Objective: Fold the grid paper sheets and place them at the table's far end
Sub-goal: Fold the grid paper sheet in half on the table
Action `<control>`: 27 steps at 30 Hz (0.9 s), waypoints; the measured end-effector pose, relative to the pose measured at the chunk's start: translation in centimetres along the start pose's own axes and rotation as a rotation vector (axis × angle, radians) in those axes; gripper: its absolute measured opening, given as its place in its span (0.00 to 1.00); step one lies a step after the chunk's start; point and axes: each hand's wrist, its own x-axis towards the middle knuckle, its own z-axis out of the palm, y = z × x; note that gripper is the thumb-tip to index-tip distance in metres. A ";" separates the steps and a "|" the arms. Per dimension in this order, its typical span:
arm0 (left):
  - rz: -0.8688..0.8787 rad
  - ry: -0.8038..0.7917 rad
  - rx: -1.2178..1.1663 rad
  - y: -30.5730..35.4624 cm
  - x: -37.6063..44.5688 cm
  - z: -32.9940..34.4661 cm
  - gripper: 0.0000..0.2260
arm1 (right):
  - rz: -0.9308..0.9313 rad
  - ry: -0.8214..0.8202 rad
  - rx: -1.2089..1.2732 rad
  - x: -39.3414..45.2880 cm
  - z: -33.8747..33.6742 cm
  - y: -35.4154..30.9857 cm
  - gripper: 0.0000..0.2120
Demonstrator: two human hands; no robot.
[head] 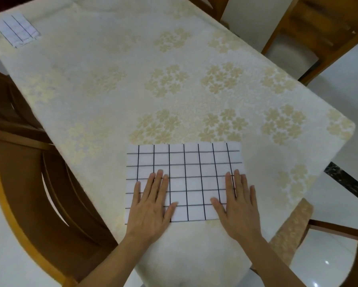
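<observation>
While the left hand and the right hand press flat, fingers straight, on the grid paper sheet lying under them on the tabletop, the sheet looks thin, light and slippery, so its near edge beside the wrists seems best to pinch.

The left hand and right hand cover the lower corners of the grid sheet, hiding the lines beneath them. Both forearms are cut off by the bottom edge. The folded paper at the far corner is too small to count its layers. The surface runs out past the top edge. Each wooden chair, as at left, is only partly in frame.
</observation>
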 end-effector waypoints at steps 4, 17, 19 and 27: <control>0.017 0.038 -0.001 -0.4 1.6 -1.8 0.32 | -0.067 0.021 0.006 1.7 -1.8 -1.6 0.37; -0.057 -0.038 0.028 -4.1 8.9 -1.9 0.32 | -0.138 -0.012 -0.030 10.0 -1.4 -5.9 0.35; -0.064 -0.042 0.023 -4.1 8.9 -1.8 0.32 | -0.152 -0.012 -0.035 10.0 -1.0 -5.5 0.36; -0.085 -0.040 0.010 -3.6 8.5 -2.8 0.31 | -0.167 -0.011 -0.046 10.4 -1.2 -5.1 0.37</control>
